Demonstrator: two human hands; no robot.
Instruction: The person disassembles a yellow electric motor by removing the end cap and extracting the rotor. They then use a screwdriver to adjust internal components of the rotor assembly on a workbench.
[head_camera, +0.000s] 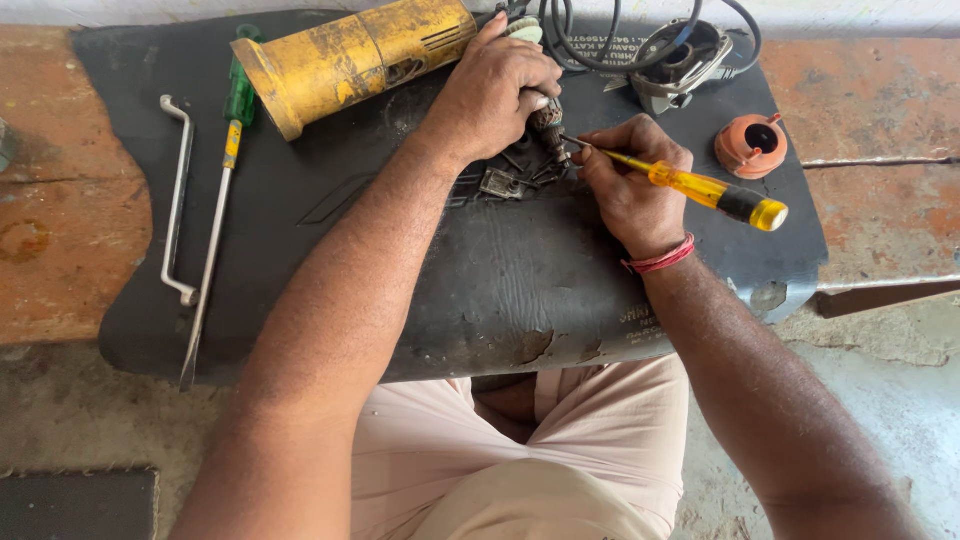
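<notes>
Soft even daylight, faint shadows, sharp focus, no glare

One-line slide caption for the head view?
Left hand steadies a motor armature on a black mat while right hand applies a yellow screwdriver.

A black rubber mat (500, 280) spans the frame's middle, carrying a yellow grinder body (350, 60) and a green screwdriver (225, 180) at upper left, and an orange cap (752, 146) at upper right.

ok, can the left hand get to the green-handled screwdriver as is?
Probably not freely: the left hand is gripping a small motor part. The green-handled screwdriver lies uncovered on the black mat, nothing blocking it.
</notes>
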